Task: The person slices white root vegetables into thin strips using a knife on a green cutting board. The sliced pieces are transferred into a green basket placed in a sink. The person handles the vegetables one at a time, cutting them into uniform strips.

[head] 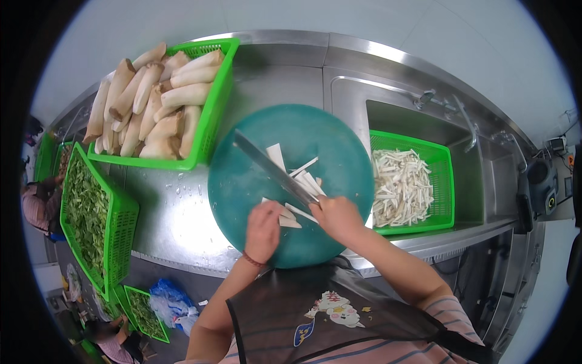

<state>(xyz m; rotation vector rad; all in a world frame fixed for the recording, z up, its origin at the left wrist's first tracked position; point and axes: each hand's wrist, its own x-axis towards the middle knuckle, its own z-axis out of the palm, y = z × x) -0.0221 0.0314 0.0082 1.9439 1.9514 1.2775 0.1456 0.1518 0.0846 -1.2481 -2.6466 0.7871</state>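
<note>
My right hand (336,218) grips the handle of a kitchen knife (268,164), whose long blade points to the upper left over a round green cutting board (336,132). On the board's near side, my left hand (264,230) holds down a few pale king oyster mushroom slices (289,222), its fingertips on top of them. A narrow cut strip (301,213) lies between the two hands. Across the blade from my left hand, several white mushroom pieces (311,183) are scattered, some partly hidden by the knife. Whether the edge touches the board I cannot tell.
A green basket (227,86) heaped with whole king oyster mushrooms (148,86) stands at upper left. Right of the board, another green basket (442,182) of mushroom strips (402,191) sits in a steel sink (400,113). Chopped greens (86,214) fill a basket at left; two co-workers are beyond.
</note>
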